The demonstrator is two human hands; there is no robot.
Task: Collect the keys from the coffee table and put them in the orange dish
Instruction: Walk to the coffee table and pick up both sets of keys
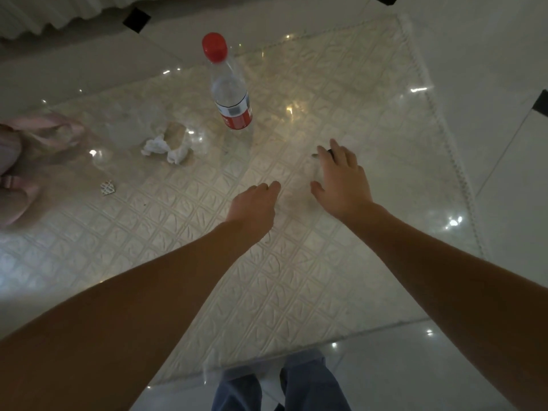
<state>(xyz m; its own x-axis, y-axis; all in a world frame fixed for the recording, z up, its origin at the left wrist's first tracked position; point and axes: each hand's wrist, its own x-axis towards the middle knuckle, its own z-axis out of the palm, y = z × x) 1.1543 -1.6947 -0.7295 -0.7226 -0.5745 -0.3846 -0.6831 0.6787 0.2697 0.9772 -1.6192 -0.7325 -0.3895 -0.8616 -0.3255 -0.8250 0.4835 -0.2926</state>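
Note:
Both my arms reach out over the coffee table [296,262], which has a glass top over an embossed cream cloth. My right hand [341,176] hovers with fingers spread, palm down. A small dark object [329,151], probably the keys, peeks out from under its fingertips; most of it is hidden. My left hand [255,206] is a little nearer to me, fingers curled loosely, holding nothing. The two hands are apart. No orange dish is in view.
A clear plastic bottle [229,87] with a red cap and red label stands beyond the hands. Crumpled white tissue [166,146] and a small wrapper [107,187] lie to the left. A pink bag [17,161] sits at the table's left edge. My jeans [281,387] show below.

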